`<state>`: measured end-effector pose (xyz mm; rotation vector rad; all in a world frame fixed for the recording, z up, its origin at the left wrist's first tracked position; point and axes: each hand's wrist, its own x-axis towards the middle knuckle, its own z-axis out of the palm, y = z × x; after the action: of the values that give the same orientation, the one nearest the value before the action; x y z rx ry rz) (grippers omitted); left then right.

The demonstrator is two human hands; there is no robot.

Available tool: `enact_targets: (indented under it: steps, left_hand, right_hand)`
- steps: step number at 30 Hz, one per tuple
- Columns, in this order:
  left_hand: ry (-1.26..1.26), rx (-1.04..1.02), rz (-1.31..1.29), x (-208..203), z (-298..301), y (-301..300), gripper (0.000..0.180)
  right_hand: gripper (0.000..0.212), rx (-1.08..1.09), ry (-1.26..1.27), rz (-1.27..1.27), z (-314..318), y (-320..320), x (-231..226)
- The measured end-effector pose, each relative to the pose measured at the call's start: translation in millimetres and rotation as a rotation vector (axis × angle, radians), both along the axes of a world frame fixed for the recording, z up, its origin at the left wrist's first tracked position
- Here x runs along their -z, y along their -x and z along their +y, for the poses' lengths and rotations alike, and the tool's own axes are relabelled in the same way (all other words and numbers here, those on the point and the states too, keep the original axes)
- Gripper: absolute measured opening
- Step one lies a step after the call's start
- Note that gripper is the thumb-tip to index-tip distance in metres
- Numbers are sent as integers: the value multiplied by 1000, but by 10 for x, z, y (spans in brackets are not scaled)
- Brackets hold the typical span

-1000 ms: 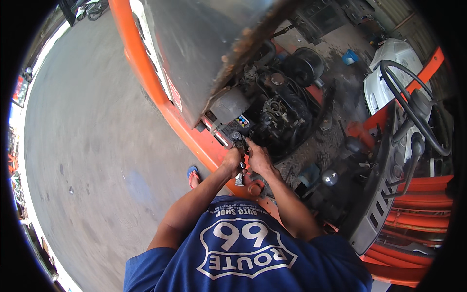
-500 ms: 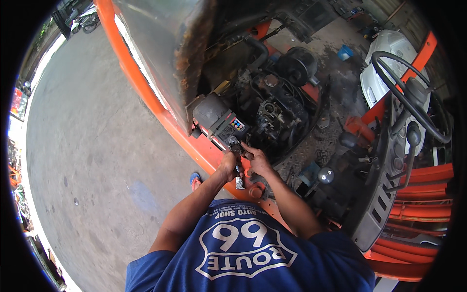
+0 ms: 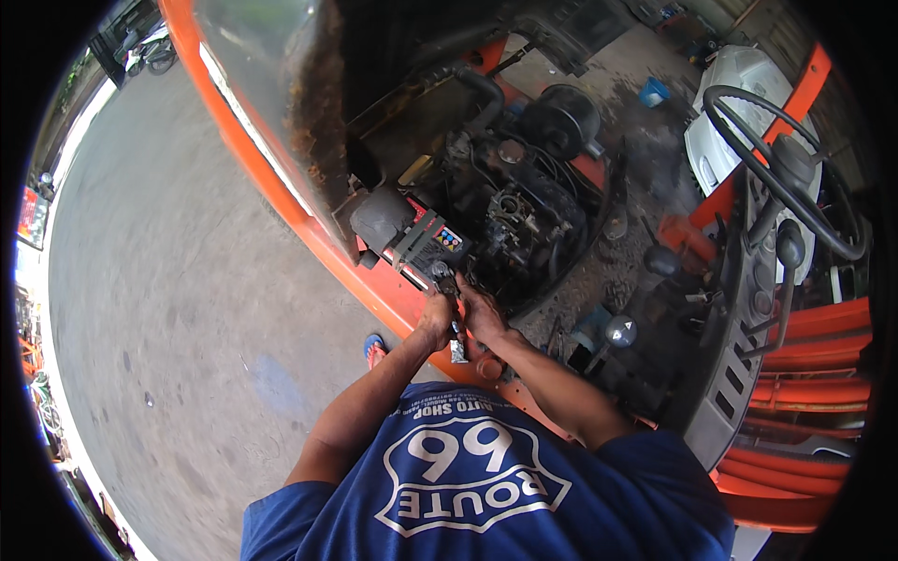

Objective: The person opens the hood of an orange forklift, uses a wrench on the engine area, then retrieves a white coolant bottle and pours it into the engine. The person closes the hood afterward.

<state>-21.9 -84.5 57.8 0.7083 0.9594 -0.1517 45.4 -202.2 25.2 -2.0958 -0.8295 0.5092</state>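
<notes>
Both my hands are close together at the near end of a dark battery (image 3: 432,245), beside the engine. In my left hand (image 3: 436,321), the fingers are wrapped round a long narrow object (image 3: 457,352) with a silvery lower end. Its middle is covered by my fingers. A round metal piece (image 3: 441,269) shows just above my hands, against the battery; whether it is part of the same object I cannot tell. My right hand (image 3: 482,312) is pressed against the right side of it, fingers pointing up and close together. What its fingertips grip is hidden.
The engine (image 3: 510,206) lies beyond my hands, with a black round canister (image 3: 561,122) behind. An orange body edge (image 3: 309,224) runs along the left, under a raised rusty panel (image 3: 323,122). A steering wheel (image 3: 786,173) and levers stand at right.
My right hand has closed in toward my left, its fingers now more upright along the object. My left hand keeps its hold. The whole view has shifted slightly.
</notes>
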Motion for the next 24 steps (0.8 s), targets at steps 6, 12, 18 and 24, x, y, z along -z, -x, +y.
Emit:
enact_targets:
  steps: [6,12,18,24]
  left_hand:
    - [-40,40,-15,-21,-5,45,16]
    - [31,79,4,-152,103,103,19]
    - [-9,98,-31,-225,84,112,13]
    - [-1,83,-48,-127,74,93,15]
  right_hand:
    - [81,77,98,411,18,36,-408]
    - [92,-96,82,166,-12,-143,-287]
    - [82,-110,179,155,-30,-168,-207]
    - [86,-117,208,113,-15,-154,-184]
